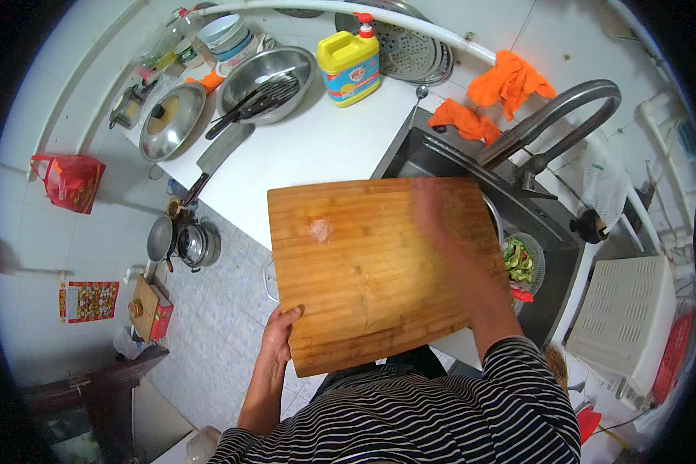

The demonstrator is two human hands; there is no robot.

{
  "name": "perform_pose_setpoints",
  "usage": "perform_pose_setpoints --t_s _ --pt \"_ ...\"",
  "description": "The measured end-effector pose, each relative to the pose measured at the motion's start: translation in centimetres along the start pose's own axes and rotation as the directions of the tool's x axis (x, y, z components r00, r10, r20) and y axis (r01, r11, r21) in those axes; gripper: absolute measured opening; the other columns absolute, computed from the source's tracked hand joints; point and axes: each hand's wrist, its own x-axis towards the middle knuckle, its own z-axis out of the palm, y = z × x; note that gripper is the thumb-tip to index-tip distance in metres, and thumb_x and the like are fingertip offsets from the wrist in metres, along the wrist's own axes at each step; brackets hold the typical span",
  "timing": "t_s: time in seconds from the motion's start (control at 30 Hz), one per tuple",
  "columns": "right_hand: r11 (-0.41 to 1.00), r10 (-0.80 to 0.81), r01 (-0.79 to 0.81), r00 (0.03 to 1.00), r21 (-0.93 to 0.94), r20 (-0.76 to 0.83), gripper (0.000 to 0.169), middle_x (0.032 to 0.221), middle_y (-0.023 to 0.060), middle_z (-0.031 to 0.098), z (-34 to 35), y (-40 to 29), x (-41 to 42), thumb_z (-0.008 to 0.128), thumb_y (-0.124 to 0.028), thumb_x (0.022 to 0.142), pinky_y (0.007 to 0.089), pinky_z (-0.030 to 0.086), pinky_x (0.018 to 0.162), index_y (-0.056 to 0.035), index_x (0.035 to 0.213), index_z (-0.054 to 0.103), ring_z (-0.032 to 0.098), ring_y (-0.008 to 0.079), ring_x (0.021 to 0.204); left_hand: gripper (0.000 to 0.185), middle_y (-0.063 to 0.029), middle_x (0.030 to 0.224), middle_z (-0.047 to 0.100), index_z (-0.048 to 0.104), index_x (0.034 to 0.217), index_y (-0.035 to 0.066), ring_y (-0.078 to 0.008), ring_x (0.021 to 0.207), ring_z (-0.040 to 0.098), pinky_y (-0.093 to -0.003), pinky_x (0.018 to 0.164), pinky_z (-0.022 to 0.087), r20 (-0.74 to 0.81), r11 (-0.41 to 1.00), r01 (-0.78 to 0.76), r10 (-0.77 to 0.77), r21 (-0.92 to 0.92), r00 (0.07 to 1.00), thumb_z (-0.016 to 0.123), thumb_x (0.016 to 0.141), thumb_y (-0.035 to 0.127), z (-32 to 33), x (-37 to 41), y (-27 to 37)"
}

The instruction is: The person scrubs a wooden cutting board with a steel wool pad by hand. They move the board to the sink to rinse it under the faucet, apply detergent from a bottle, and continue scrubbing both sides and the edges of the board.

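Note:
My left hand [279,333] grips the lower left edge of a bamboo cutting board [348,278], its thumb on the upper face. The board is held in front of my body, over the counter's edge and part of the sink. My right hand [430,209] is motion-blurred over the board's upper right part. Whether it presses on the wood, and how its fingers are set, I cannot tell. A small pale pink scrap [320,230] lies on the upper left of the board.
Behind the board, a dark sink [557,255] with a curved faucet [562,110] holds a basket of sliced vegetables [519,262]. On the white counter [319,153] are a cleaver [223,152], a metal bowl [238,107] with dark-handled utensils, a pot lid [174,124] and a yellow pump jug [351,69].

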Motion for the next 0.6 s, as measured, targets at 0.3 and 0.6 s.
perform_pose_setpoints --t_s 0.3,0.6 --pt "0.918 -0.148 0.179 0.982 -0.355 0.113 0.011 0.076 0.0168 0.056 -2.4 3.2 0.9 0.049 -0.008 0.081 0.0443 0.044 0.066 -0.004 0.085 0.058 0.056 0.0328 0.074 0.04 -0.0131 0.106 0.06 0.051 0.115 -0.002 -0.0247 0.094 0.06 -0.0384 0.083 0.049 0.015 0.998 0.002 -0.001 -0.059 1.0 0.062 0.078 0.007 0.8 -0.2 0.8" --pt "0.777 -0.621 0.603 0.692 0.178 0.367 0.022 0.074 0.0158 0.058 8.8 -11.0 -8.5 0.046 -0.014 0.086 0.04 0.046 0.064 0.0011 0.075 0.058 0.055 0.0309 0.071 0.034 -0.0118 0.104 0.061 0.053 0.112 -0.001 -0.0219 0.091 0.061 -0.0354 0.08 0.05 -0.016 1.0 0.01 -0.01 0.001 1.0 0.062 0.081 0.011 0.2 -0.5 1.0"
